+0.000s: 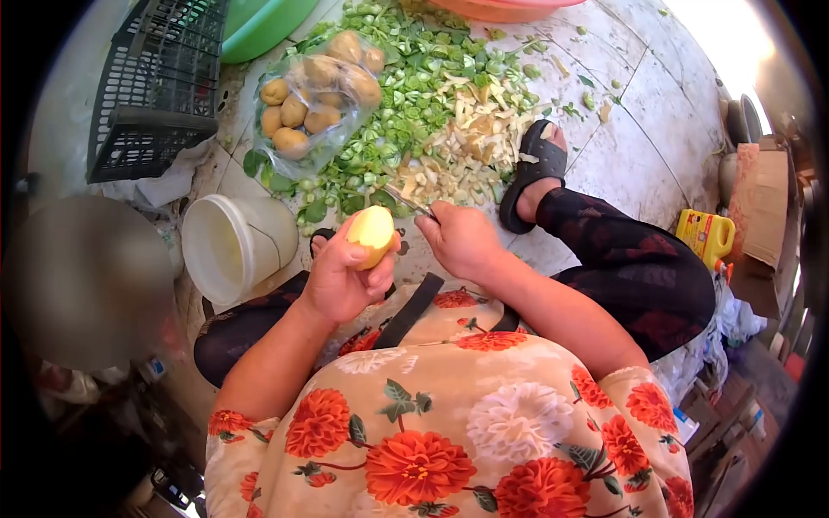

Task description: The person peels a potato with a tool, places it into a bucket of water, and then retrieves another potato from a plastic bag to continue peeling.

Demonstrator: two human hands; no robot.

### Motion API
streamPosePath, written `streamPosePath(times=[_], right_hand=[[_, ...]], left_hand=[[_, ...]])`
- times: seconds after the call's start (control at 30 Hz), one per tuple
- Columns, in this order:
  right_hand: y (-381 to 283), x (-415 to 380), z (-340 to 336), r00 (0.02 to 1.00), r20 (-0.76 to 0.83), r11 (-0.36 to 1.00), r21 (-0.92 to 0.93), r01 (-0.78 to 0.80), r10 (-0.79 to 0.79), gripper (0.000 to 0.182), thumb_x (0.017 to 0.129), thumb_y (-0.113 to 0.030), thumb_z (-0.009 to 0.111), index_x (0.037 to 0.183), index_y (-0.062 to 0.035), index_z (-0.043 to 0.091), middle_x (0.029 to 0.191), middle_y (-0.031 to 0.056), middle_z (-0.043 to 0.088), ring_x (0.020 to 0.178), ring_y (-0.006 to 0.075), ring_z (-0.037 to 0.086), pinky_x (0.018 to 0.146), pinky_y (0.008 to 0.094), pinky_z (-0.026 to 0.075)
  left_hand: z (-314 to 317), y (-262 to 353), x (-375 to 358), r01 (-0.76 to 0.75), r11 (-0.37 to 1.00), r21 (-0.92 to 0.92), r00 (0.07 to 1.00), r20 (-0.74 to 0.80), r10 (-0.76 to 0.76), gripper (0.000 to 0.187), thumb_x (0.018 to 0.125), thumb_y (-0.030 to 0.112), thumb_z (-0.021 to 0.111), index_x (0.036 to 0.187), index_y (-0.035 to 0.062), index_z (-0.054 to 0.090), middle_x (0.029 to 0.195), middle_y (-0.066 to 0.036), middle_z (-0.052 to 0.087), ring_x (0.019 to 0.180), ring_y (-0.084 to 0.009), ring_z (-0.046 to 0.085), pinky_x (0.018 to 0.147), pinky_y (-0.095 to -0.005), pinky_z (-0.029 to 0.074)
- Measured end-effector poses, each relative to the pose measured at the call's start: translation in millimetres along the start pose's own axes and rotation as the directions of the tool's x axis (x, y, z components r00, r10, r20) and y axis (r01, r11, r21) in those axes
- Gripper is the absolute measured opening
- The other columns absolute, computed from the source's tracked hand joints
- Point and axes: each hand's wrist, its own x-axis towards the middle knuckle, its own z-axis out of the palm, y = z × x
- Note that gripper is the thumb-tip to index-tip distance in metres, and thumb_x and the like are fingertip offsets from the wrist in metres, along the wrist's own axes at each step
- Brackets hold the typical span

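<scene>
My left hand (332,278) is closed around a potato (371,233), its upper side bare and pale yellow, with brown skin left lower down. Just to the right, my right hand (459,240) grips a slim metal peeling blade (408,201) that points up and left, a little apart from the potato. Its handle is hidden in my fist. Beyond both hands, potato peelings (466,151) lie heaped on the floor beside a wide spread of green vegetable trimmings (423,78). A clear plastic bag of unpeeled potatoes (319,116) rests on the trimmings.
A white bucket (209,250) stands tilted in view at my left. Behind it are a black plastic crate (155,95) and a green basin (268,30). An orange basin (509,9) sits at the far edge. My sandalled foot (537,168) and a yellow jug (704,235) are on the right.
</scene>
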Motion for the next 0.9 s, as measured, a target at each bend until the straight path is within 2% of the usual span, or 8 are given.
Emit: streamPosePath(times=[0.07,0.13,0.23,0.3,0.43,0.57,0.7,0.9], right_hand=[[18.2,5.9,0.9,0.984,-0.091,0.988,0.023,-0.149,0.151,0.032,0.094,-0.033,0.058,0.084,-0.0026,0.056,0.073,0.0229,0.062,0.071,0.0446,0.06,0.063,0.0512,0.047],[7.0,4.4,-8.9,0.991,-0.072,0.992,0.06,-0.112,0.116,0.032,0.094,-0.031,0.059,0.084,-0.0013,0.055,0.074,0.0243,0.061,0.072,0.0452,0.059,0.063,0.0485,0.047],[-0.2,6.4,-14.4,0.996,-0.065,0.989,0.142,-0.052,0.061,0.029,0.091,-0.032,0.06,0.096,-0.0032,0.062,0.078,0.0184,0.067,0.072,0.0362,0.066,0.066,0.0443,0.051],[-5.4,2.7,-13.6,0.999,-0.003,0.851,0.524,-0.028,0.034,0.03,0.091,-0.03,0.064,0.107,-0.0048,0.061,0.076,0.0104,0.066,0.066,0.023,0.064,0.063,0.0369,0.05],[-3.4,0.8,-7.4,0.995,0.101,0.839,0.542,-0.042,-0.016,0.032,0.091,-0.028,0.065,0.114,-0.0051,0.06,0.073,0.0032,0.061,0.062,0.0134,0.059,0.059,0.0308,0.048],[-3.9,3.0,-12.6,0.93,0.36,0.532,0.774,-0.344,0.076,0.027,0.094,-0.028,0.062,0.109,-0.0055,0.061,0.071,0.0007,0.06,0.052,0.0094,0.052,0.048,0.0245,0.042],[-13.9,-2.3,-11.3,0.861,0.506,0.441,0.761,-0.475,0.054,0.025,0.096,-0.03,0.059,0.103,-0.0071,0.062,0.069,-0.0004,0.059,0.046,0.0053,0.046,0.042,0.0204,0.036],[-16.2,-4.6,-7.3,0.944,0.296,0.703,0.639,-0.311,0.148,0.027,0.096,-0.031,0.057,0.094,-0.0044,0.062,0.067,0.0024,0.06,0.054,0.0123,0.055,0.05,0.0288,0.044]], left_hand=[[3.0,1.5,1.9,0.009,1.0,-0.002,0.994,0.112,-0.009,0.06,0.076,0.019,0.063,0.132,0.0054,0.046,0.107,-0.012,0.058,0.067,-0.0151,0.053,0.056,-0.0261,0.044],[-1.7,-0.1,2.3,-0.074,0.995,0.069,0.992,-0.095,0.08,0.062,0.076,0.018,0.063,0.134,0.005,0.045,0.109,-0.012,0.058,0.069,-0.016,0.054,0.057,-0.0271,0.045],[1.6,6.9,4.2,-0.01,0.973,0.23,0.984,-0.171,0.051,0.063,0.074,0.01,0.064,0.134,0.0054,0.043,0.105,-0.009,0.056,0.072,-0.0144,0.055,0.059,-0.0273,0.047],[3.5,5.2,4.6,0.055,0.931,0.36,0.98,-0.199,0.019,0.064,0.074,0.007,0.065,0.133,0.006,0.042,0.103,-0.007,0.055,0.073,-0.013,0.055,0.059,-0.0264,0.048],[8.3,1.4,3.6,0.047,0.785,0.618,0.969,-0.22,0.115,0.061,0.076,0.007,0.069,0.132,0.0048,0.044,0.103,-0.004,0.055,0.075,-0.0101,0.054,0.058,-0.0236,0.046],[6.2,-0.6,6.8,-0.09,0.663,0.744,0.949,-0.137,0.283,0.04,0.088,0.023,0.067,0.121,0.0048,0.052,0.1,-0.003,0.057,0.076,-0.0118,0.055,0.058,-0.026,0.047],[-15.0,-4.9,14.9,-0.215,0.846,0.488,0.914,-0.206,0.351,0.041,0.099,0.042,0.049,0.104,0.0023,0.06,0.093,-0.007,0.062,0.081,-0.0147,0.061,0.076,-0.0317,0.052],[-15.9,1.7,12.1,-0.035,0.978,0.206,0.962,-0.258,0.089,0.037,0.097,0.041,0.051,0.112,0.0081,0.054,0.094,-0.009,0.064,0.079,-0.0224,0.064,0.061,-0.0315,0.051]])
